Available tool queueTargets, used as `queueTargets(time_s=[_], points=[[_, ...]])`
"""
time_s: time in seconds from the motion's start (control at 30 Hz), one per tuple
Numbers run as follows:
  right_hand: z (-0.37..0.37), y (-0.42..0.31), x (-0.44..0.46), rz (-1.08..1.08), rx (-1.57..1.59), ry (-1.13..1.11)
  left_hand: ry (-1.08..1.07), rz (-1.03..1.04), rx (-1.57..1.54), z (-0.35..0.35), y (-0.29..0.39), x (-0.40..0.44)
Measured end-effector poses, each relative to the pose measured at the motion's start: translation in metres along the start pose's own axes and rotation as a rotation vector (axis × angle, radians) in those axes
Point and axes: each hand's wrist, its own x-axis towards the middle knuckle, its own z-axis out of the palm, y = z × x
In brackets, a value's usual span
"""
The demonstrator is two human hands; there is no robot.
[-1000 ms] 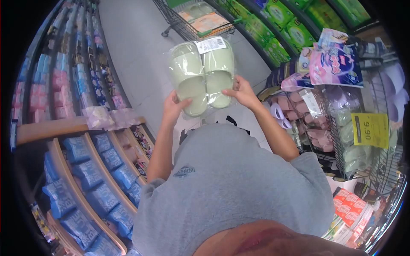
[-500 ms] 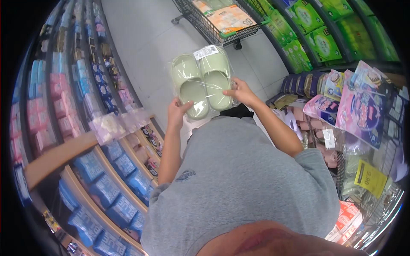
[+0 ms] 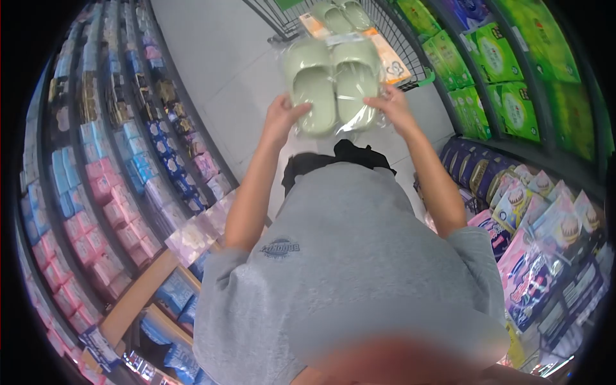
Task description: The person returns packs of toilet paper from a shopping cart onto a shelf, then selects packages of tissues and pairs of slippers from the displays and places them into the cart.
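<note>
A pair of pale green slippers (image 3: 335, 83) in a clear plastic wrap is held out in front of my body. My left hand (image 3: 283, 119) grips the left edge of the wrap near the heel, thumb on top. On the opposite edge, my right hand (image 3: 393, 109) pinches the wrap, its thumb over the right slipper's heel. Just beyond the held pair is a wire shopping cart (image 3: 410, 51) with green trim. Another pair of green slippers (image 3: 342, 16) and an orange and white package (image 3: 390, 59) lie in it.
Shelves of pink and blue packs (image 3: 115, 192) run along the left, with a wooden-edged shelf (image 3: 138, 298) of blue bags below. Green packages (image 3: 491, 51) fill the right shelves. Purple and pink bags (image 3: 529, 256) stand at the lower right.
The slippers in my hands have moved forward and right, up to the cart, which now appears closer. The shelves have shifted in view, and the yellow price sign has mostly left it.
</note>
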Motion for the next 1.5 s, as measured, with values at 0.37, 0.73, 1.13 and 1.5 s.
queueTargets(time_s=[0.37,0.73,1.13,1.5], points=[[-0.053,-0.043,0.125,0.163,-0.072,0.19,-0.325,-0.364,-0.09,0.034,0.025,0.176],[-0.028,-0.095,0.281,0.268,-0.533,0.292,-0.4,-0.766,0.0,0.009,0.011,0.377],[0.044,-0.016,0.445,0.099,-1.031,0.17,0.48,-0.672,-0.142,-0.005,-0.055,0.494],[0.044,0.079,0.501,0.182,-1.009,0.159,0.604,-0.742,-0.251,-0.023,-0.164,0.548]])
